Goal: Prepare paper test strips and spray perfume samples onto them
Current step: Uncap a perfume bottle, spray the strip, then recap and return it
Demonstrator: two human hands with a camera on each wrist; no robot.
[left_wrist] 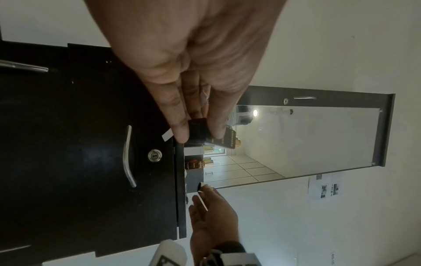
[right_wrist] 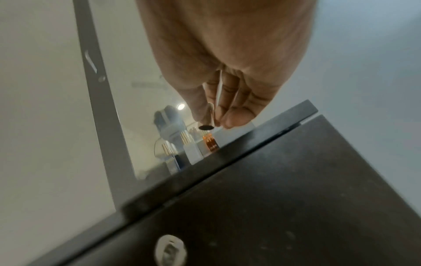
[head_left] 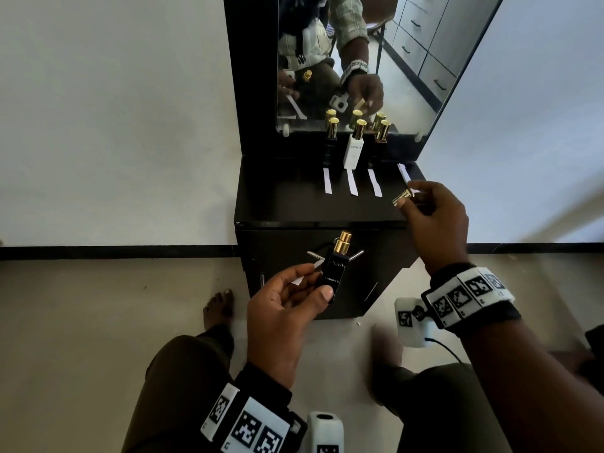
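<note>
My left hand [head_left: 318, 282] grips a black perfume bottle [head_left: 336, 271] upright in front of the cabinet door. Its gold sprayer [head_left: 343, 241] is bare, and a white paper strip [head_left: 299, 281] is pinched behind it. The left wrist view shows the fingers around the bottle [left_wrist: 197, 132] and the strip [left_wrist: 167, 135]. My right hand [head_left: 408, 204] pinches the gold cap [head_left: 402, 197] over the right front of the cabinet top; the right wrist view also shows a thin strip [right_wrist: 219, 90] in its fingers. Several strips [head_left: 352, 182] lie on the top below a black bottle [head_left: 330, 142], a white bottle [head_left: 354, 148] and an amber bottle [head_left: 379, 142].
The black cabinet [head_left: 277, 204] stands against a white wall, with a mirror [head_left: 408, 60] rising behind the bottles. Its door carries a metal handle [left_wrist: 127, 156] and a keyhole [left_wrist: 154, 155]. My bare foot [head_left: 219, 305] and knees are on the floor in front.
</note>
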